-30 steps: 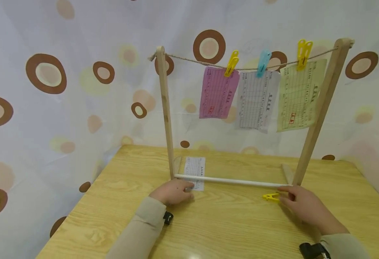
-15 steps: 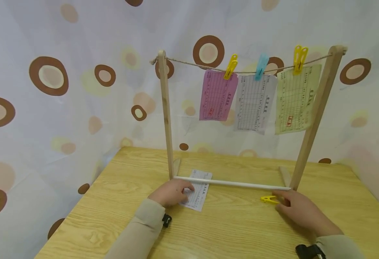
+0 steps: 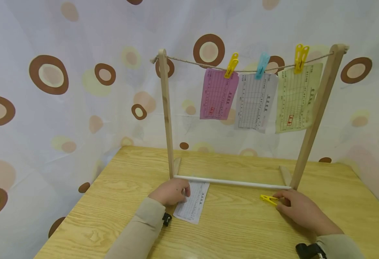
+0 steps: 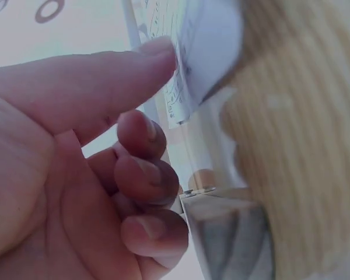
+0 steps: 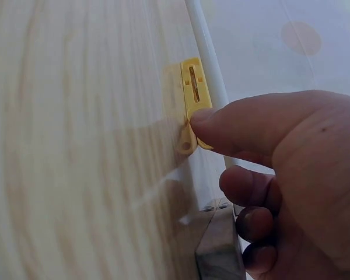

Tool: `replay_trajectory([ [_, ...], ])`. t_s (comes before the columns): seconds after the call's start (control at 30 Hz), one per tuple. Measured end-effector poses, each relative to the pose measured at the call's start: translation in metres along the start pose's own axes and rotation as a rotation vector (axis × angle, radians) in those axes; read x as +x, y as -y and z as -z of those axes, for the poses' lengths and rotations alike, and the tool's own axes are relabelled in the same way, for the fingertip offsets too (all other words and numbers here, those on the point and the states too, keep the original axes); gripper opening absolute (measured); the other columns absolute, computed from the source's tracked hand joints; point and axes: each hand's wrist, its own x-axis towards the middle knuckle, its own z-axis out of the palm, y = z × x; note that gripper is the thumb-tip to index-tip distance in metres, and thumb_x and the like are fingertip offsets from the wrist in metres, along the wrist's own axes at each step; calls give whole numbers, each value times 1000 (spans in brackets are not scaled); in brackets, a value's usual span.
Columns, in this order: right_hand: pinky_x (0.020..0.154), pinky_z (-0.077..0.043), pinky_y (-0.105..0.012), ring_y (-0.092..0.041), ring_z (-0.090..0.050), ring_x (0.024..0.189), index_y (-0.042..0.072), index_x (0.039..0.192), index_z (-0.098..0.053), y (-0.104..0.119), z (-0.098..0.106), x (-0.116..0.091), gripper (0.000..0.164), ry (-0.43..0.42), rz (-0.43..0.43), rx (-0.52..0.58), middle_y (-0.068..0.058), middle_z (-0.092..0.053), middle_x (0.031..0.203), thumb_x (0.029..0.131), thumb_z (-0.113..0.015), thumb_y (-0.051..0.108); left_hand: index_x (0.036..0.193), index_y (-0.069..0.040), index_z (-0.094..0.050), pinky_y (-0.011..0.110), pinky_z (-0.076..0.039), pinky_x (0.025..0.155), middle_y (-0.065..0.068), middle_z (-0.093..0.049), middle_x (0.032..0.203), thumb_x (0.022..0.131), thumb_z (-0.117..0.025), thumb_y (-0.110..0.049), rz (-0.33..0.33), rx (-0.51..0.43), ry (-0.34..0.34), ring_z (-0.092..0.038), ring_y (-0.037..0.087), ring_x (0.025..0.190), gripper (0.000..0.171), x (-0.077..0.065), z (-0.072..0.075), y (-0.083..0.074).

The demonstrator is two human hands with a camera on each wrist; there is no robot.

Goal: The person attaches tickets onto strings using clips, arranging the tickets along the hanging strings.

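A white printed slip (image 3: 192, 207) lies on the table in front of the rack's left post. My left hand (image 3: 168, 192) is at its left edge, thumb and bent fingers pinching it; in the left wrist view the paper (image 4: 213, 46) bends up beside the thumb tip. Over by the right post, my right hand (image 3: 301, 207) pinches a yellow clothespin (image 3: 267, 199) by its handle end. The right wrist view shows the thumb on that clothespin (image 5: 193, 87), close over the tabletop, with the other fingers curled underneath.
A wooden rack has a left post (image 3: 166, 115), a right post (image 3: 319, 115) and a white bottom bar (image 3: 234, 182). Pink (image 3: 218, 95), white (image 3: 255, 102) and yellow (image 3: 297, 99) slips hang from its rope, held by clothespins. A patterned curtain (image 3: 89, 118) stands behind the table.
The white slip has slid from under the bar toward me, turning slightly, while the left fingers curled in more. My right hand has closed on the yellow clothespin, which has tilted slightly.
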Motion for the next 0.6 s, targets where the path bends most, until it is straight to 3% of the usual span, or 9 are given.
replay_trajectory([
  [0.1, 77, -49, -46, -19, -58, 90, 11, 122, -69, 1, 0, -1, 32, 0, 2, -7, -2, -64, 108, 93, -74, 25, 110, -15, -70, 30, -50, 69, -3, -66, 98, 87, -78, -4, 7, 21, 9, -58, 13, 77, 27, 0, 0, 0],
  [0.2, 75, -48, -44, -16, -54, 86, 11, 121, -69, 1, 0, -1, 31, 1, 3, -2, 0, -63, 104, 93, -74, 24, 137, -15, -62, 34, -52, 84, 1, -66, 124, 83, -82, -7, 4, 47, 23, -61, 14, 97, 58, -1, -1, -2],
  [0.3, 73, -46, -41, -16, -50, 82, 11, 120, -69, 2, 0, -1, 30, 1, 10, 3, 2, -61, 99, 93, -73, 23, 147, -18, -55, 39, -48, 95, 3, -60, 136, 80, -85, -15, 11, 95, 45, -58, 16, 112, 74, -2, -3, -4],
  [0.43, 67, -40, -36, -13, -46, 75, 12, 119, -70, 2, 0, 1, 27, -8, 24, -12, 5, -54, 86, 93, -73, 20, 135, -18, -63, 36, -49, 89, -1, -64, 121, 78, -87, -23, 10, 135, 53, -58, 14, 101, 62, -2, -4, -7],
  [0.6, 63, -33, -32, -9, -40, 69, 14, 117, -70, 2, -1, 1, 26, -4, 36, -19, 5, -44, 77, 91, -73, 15, 94, -19, -68, 29, -47, 69, -8, -61, 85, 82, -85, -20, -23, 84, 61, -54, 10, 73, 22, -2, -4, -9],
])
